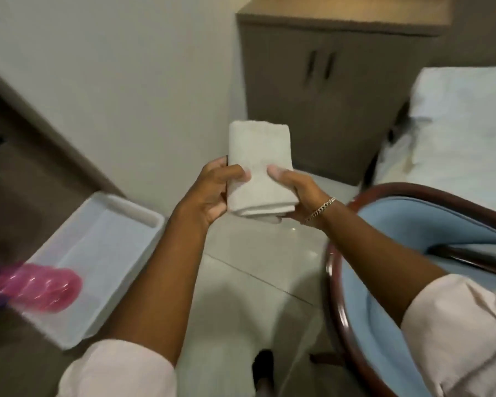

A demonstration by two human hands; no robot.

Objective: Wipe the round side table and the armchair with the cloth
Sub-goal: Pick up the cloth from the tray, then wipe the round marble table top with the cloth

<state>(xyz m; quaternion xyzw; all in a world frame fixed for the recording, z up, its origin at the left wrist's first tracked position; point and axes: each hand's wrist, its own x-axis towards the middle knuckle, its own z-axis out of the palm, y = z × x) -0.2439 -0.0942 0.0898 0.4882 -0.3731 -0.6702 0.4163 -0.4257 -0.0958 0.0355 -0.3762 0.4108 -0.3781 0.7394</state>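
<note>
two hands on one folded cloth [259,170], held up in the air over pale floor tiles [258,270]. cloth is white, terry-looking, folded into a thick oblong; long axis runs away from the person, folded layers showing at the near end.

left hand [212,190] grips the cloth's left edge: thumb laid on top, fingers curled under and hidden. right hand [298,193] grips the cloth's right edge the same way, thumb on top, rest of the fingers beneath. both closed on the cloth, neither spread. chain bracelet [320,209] on the right wrist. pale pink sleeves [121,371] pushed up on both forearms.

armchair [384,282] to the right of the cloth and lower: dark red-brown curved wooden frame, light blue upholstery. right forearm crosses above its rim; cannot tell if it touches. cloth is not touching the chair.

left of the cloth and lower: white plastic tray [118,230] on a brown surface. a pink translucent object [43,290], blurred, lies over the tray's near corner; what it is cannot be told.

beyond the cloth: brown cabinet [327,96] with two dark vertical handles, against a white wall. right of the cabinet, a bed with white bedding [455,138].

round side table not clearly identified in this view. edges of the view smeared by motion blur.
</note>
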